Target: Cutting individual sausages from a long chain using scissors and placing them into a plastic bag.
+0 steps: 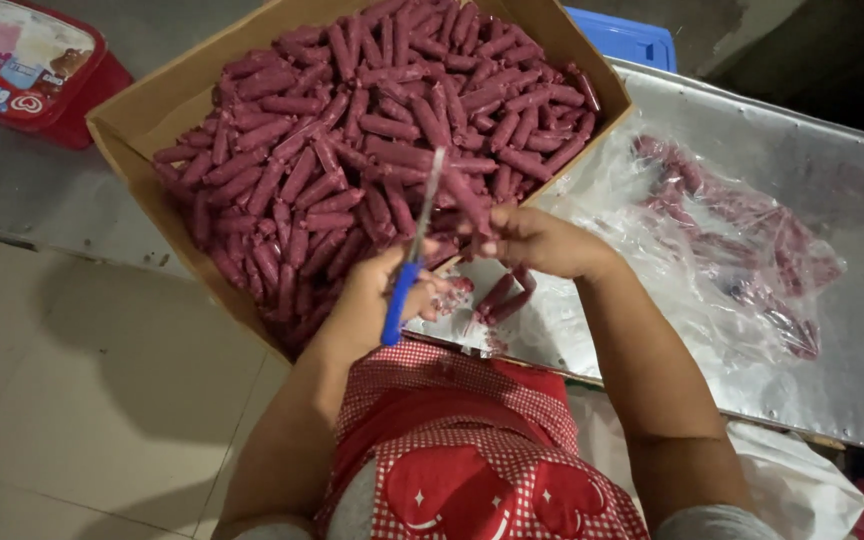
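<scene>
The sausage link [467, 205] hangs from the right hand [542, 240], pinched at its lower end between thumb and fingertips, over the near edge of the steel bench, just in front of the cardboard box. It looks light and slightly springy, sealed in a smooth dark-red casing that is probably slick; I'd say the safest hold is right at the crimped end, where the casing bunches. The left hand [387, 290] is closed around the blue handles of the scissors [414, 245], blades up and touching the link. A few cut sausages [505, 297] lie on the bench just below both hands. The cardboard box [167, 105], heaped with the same links, overhangs the bench's left end. A clear plastic bag [722, 235] with more links lies to the right. A red tub [27, 60] sits at the far left.
</scene>
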